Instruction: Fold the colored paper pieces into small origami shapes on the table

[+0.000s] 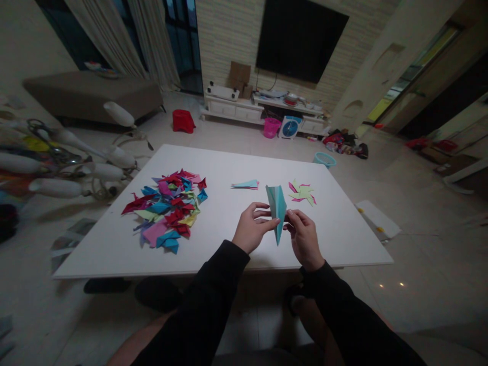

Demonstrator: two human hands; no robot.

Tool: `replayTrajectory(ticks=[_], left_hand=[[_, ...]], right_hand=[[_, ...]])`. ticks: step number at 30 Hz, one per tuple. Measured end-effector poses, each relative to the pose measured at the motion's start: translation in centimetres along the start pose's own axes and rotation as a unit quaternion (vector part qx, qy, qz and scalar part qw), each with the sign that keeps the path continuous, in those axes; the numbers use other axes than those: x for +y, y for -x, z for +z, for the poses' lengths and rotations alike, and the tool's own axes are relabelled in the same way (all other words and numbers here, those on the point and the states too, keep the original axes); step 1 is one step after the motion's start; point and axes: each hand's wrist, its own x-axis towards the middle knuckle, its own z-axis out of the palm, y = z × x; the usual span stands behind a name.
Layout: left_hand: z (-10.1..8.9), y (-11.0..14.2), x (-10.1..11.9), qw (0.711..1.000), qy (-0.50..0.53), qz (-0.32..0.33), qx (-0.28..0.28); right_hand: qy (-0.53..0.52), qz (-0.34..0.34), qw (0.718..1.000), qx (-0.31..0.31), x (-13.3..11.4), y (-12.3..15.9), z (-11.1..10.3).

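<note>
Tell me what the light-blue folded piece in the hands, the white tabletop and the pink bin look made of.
Light-blue folded piece: almost certainly paper, matte; thin edges and straight creases show it.
White tabletop: perhaps painted or laminated board; it looks smooth and even, with no visible grain.
Pink bin: probably plastic, from its bright, even colour; too small to judge the finish.

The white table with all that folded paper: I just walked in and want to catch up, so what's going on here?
A person's left hand holds a folded teal paper, pointed end down, over the white table, thumb in front. The right hand is at its right edge; its grip is unclear. Beyond the hands lie a blue-and-pink folded piece and, to the right, a green-and-pink pinwheel shape. A pile of many-coloured folded papers lies on the left.
</note>
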Motion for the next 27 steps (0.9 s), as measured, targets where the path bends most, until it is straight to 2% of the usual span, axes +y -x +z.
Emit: replayTrajectory(ticks=[6,15,27], left_hand=[[-0.02,-0.01,-0.15,0.999,0.014,0.007,-0.029],[-0.09,-0.15,-0.03,1.000,-0.022,0.013,-0.015],[-0.03,-0.09,0.03,1.000,-0.022,0.011,-0.008]], right_hand=[[0.015,-0.012,1.000,-0.021,0.13,0.13,0.21],[-0.005,-0.033,0.999,0.014,0.44,-0.16,0.11],[-0.042,0.003,0.999,0.017,0.00,-0.02,0.29]])
